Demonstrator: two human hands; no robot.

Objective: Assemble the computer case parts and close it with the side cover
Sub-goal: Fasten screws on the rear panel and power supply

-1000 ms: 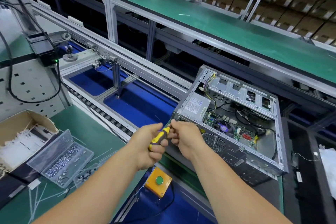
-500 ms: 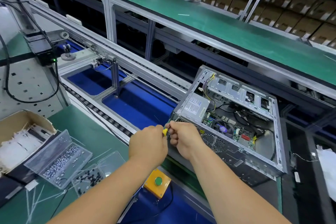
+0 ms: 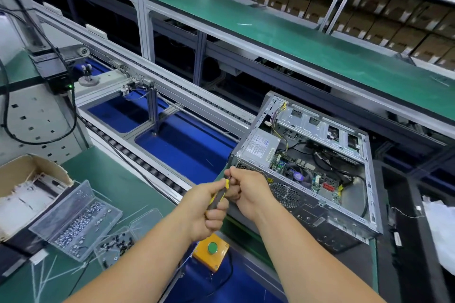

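Grey metal computer case [image 3: 317,174], side cover off, lying open side up on the conveyor line, just right of and beyond both hands. Long axis running from near left to far right; rear panel with round fan grille facing the viewer, drive bays at the far end. Inside: silver power supply box [image 3: 262,149] at the near-left corner, green motherboard [image 3: 312,179] beside it, black cables across the middle.

Head view, hands: left hand [image 3: 204,209] wrapped around the yellow-and-black screwdriver [image 3: 219,195], fingers curled tight on the handle. Screwdriver tilted, handle low toward the viewer, shaft rising toward the case's near-left rear corner; tip hidden behind the fingers. Right hand [image 3: 248,192] touching the left, fingertips pinching near the screwdriver's front end, right against the case's rear edge; whether a screw sits between them cannot be told.

Head view, surroundings: clear plastic tray of small silver screws [image 3: 78,221] on the green bench mat [image 3: 110,174] to the left, well apart from the case. Torn cardboard box [image 3: 22,179] further left. Yellow push-button box with green button [image 3: 211,249] below the hands.
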